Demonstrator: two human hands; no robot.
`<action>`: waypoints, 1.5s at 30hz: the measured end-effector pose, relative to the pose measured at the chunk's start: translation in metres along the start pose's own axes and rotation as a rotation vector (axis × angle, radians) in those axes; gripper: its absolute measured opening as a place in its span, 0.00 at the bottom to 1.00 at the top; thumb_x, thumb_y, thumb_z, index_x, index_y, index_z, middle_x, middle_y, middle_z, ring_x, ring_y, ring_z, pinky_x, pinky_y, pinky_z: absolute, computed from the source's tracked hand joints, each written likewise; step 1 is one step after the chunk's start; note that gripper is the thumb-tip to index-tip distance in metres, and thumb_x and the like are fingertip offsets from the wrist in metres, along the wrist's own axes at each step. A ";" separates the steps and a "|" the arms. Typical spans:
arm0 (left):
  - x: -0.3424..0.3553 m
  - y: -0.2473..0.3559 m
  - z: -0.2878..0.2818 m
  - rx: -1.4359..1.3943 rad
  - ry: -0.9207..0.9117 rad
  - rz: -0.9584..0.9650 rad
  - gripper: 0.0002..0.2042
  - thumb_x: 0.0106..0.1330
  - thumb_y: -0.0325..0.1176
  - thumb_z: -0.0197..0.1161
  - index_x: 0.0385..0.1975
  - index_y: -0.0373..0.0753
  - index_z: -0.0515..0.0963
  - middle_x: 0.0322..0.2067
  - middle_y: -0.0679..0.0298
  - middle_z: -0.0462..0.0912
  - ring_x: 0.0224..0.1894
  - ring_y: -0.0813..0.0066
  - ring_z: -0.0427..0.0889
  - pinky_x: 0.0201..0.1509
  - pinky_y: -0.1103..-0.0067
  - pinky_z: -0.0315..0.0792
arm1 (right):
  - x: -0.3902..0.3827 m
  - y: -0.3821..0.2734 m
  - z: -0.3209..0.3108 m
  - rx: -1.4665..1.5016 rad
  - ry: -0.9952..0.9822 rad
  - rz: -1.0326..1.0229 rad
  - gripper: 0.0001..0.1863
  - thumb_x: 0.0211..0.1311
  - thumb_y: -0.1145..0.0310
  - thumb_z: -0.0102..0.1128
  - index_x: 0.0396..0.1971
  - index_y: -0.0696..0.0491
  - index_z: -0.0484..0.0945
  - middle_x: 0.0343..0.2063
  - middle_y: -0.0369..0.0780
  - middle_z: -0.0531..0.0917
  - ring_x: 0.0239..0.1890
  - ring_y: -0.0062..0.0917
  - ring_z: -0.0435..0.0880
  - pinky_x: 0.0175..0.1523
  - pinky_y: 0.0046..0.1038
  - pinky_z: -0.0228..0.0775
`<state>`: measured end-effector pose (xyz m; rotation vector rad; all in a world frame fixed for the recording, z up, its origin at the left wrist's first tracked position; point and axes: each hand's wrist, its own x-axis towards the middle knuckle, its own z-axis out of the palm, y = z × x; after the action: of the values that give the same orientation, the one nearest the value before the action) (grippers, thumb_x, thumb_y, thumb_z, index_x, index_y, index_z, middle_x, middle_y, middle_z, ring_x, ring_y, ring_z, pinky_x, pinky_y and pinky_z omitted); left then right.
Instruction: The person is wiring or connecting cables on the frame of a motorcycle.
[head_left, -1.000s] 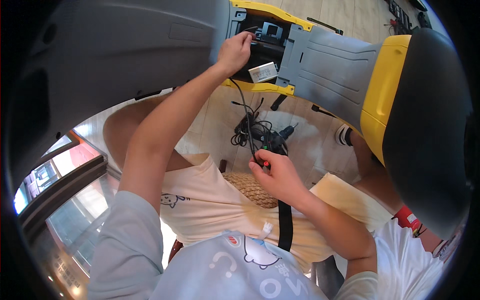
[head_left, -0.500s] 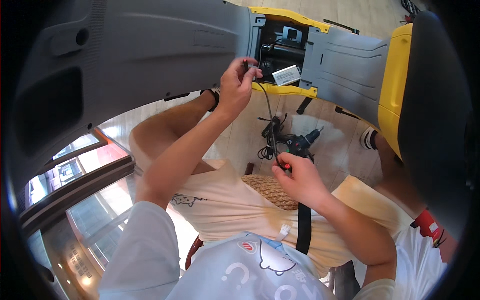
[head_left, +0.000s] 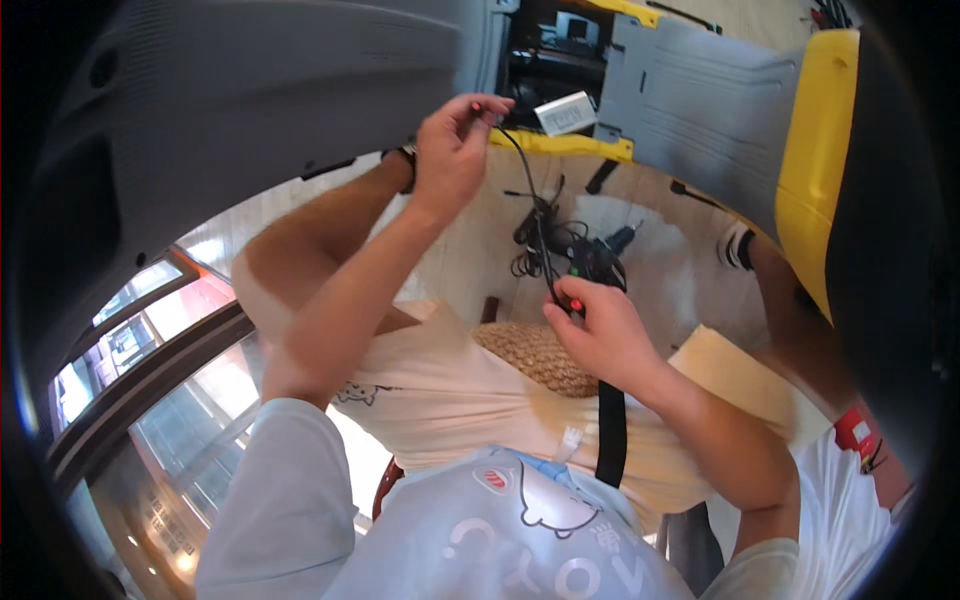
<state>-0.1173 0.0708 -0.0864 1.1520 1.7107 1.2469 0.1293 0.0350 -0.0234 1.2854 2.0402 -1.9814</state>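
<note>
Out of yellow-rimmed compartment (head_left: 575,148) came left hand (head_left: 452,150), fingers pinched on black cable (head_left: 528,165), red tip (head_left: 477,106) peeking; held stretch now hung outside, down to right hand (head_left: 600,330), steady, curled closed around it.

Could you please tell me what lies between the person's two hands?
In the head view, a black cable runs between the left hand and the right hand, passing in front of dark tangled cables on the floor.
</note>
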 end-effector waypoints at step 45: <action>-0.152 0.097 0.046 -0.430 0.106 0.173 0.11 0.62 0.13 0.39 0.35 0.35 0.68 0.31 0.62 0.71 0.36 0.76 0.72 0.49 0.78 0.68 | 0.042 0.026 -0.042 0.691 0.301 0.099 0.08 0.63 0.66 0.56 0.36 0.52 0.81 0.23 0.29 0.76 0.24 0.11 0.68 0.24 0.18 0.54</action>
<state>0.0009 -0.0437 0.0002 0.9995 1.3413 1.7089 0.1372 0.0882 -0.0591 1.8399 1.3489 -2.6980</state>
